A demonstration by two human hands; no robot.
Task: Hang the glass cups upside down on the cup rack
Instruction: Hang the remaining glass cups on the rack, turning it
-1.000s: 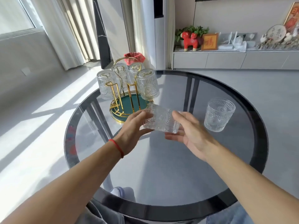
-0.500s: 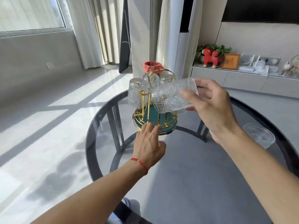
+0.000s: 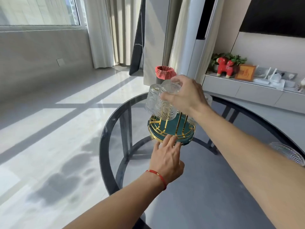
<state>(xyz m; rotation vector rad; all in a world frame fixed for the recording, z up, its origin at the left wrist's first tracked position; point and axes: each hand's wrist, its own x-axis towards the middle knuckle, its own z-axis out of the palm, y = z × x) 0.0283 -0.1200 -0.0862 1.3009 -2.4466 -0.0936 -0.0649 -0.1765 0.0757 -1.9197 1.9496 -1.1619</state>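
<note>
The cup rack point(image 3: 171, 129) has gold wire arms on a round green base and stands on the far part of the round glass table point(image 3: 105, 129). My right hand point(image 3: 184, 95) grips a ribbed glass cup point(image 3: 166, 108) by its bottom, mouth down, over a near arm of the rack. Another cup point(image 3: 151, 98) hangs upside down just left of it; others behind my hand are mostly hidden. My left hand point(image 3: 166, 157) rests with spread fingertips on the near rim of the rack's base. One more cup point(image 3: 290, 153) stands upright at the right edge, partly behind my right forearm.
The table's dark rim curves close on the left of the rack. Beyond it on the floor stands a bin with a red bag point(image 3: 165, 74). A low white cabinet point(image 3: 247, 90) with a red toy horse and a framed picture runs along the right wall.
My right hand has turned the cup from lying sideways to mouth down and lowered it over the rack. My left hand has slid forward onto the rack's base. The view has moved closer.
</note>
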